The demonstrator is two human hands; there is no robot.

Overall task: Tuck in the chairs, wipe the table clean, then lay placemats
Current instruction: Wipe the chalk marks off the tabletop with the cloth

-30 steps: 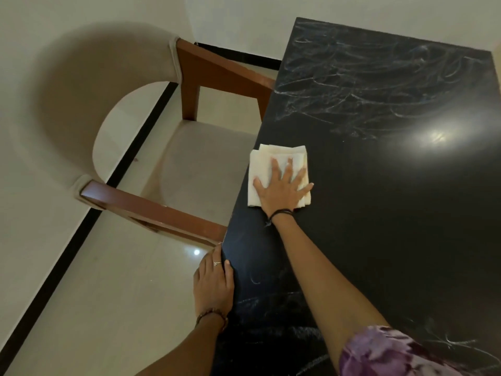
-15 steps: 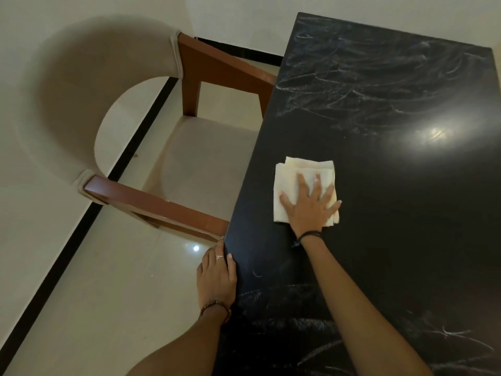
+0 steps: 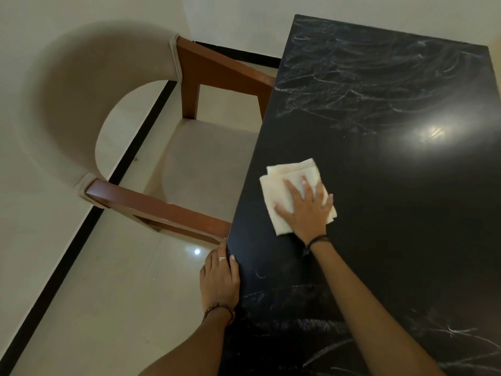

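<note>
Beside table [image 3: 393,213], tucked chair [image 3: 206,164].

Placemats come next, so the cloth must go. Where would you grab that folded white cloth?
Pinch the folded white cloth at its far-left corner, from above: it lies flat on the black table, and the right hand covers the near part.

Table [image 3: 393,213]: near end and right side cut by frame, legs hidden | cloth [image 3: 279,191]: lower right part hidden under my right hand [image 3: 306,210] | chair [image 3: 206,158]: seat front and armrest ends hidden under tabletop | my left hand [image 3: 219,280]: fingertips hidden over table edge | both my forearms cut off at bottom edge
</note>
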